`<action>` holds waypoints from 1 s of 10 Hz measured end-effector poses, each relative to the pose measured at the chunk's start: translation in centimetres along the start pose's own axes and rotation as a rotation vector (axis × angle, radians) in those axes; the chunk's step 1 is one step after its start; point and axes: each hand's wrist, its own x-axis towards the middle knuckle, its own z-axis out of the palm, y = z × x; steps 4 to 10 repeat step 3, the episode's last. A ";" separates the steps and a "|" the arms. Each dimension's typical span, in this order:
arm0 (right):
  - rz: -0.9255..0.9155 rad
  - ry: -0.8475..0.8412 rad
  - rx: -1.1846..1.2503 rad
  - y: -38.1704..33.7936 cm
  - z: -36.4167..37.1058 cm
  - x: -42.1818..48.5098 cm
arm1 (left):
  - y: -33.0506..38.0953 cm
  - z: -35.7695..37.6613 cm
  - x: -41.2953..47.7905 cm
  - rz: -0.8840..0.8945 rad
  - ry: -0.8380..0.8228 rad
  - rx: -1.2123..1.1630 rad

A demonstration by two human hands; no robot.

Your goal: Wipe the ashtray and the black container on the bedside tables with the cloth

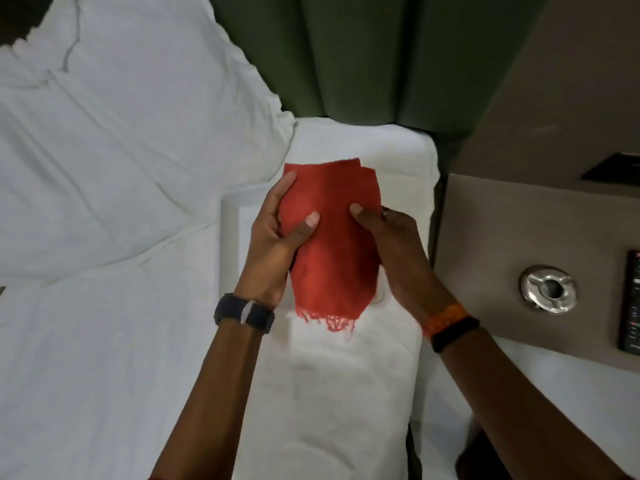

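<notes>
A flat, folded red cloth with a frayed thread edge [332, 244] is held up over the white bed [104, 323] by both hands. The left hand [277, 244] is wrapped around the cloth's left side, with the thumb pressed on the front and the fingers curled behind. The right hand [391, 244] is closed on the cloth's right side, with the thumb on the front. A ring is seen on one finger of that hand.

The round, shiny silver metal ashtray [548, 289] is sitting on the brown bedside table [502, 230], well to the right of the cloth. It is not touched by anything yet. A dark remote control [632, 303] is lying just beside the ashtray, at the edge of the view. The black container cannot be seen here.

It looks like the cloth is only being made ready, and no wiping is done yet.

Some things could go wrong from here. The ashtray is smooth and may be light, so it could be pushed along the table if it is wiped hard and not held down. The remote control could be knocked by the cloth because it is so close. The loose threads at the bottom of the cloth could be caught on the ashtray's notches. The cloth could be dropped on the bed if one hand lets go too early.
</notes>
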 end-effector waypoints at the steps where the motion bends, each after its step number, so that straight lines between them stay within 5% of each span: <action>1: -0.149 0.076 -0.897 2.8 1.1 2.7 | -4.5 -1.8 0.5 -0.160 0.060 0.235; 2: -0.278 0.084 -1.341 3.3 1.4 3.0 | -6.3 -1.0 1.0 -0.204 0.029 0.325; 3: -0.414 0.219 -1.607 1.8 0.9 2.3 | -6.8 1.3 1.8 -0.150 0.078 0.690; 10: -0.414 0.219 -1.607 1.8 0.9 2.3 | -6.8 1.3 1.8 -0.150 0.078 0.690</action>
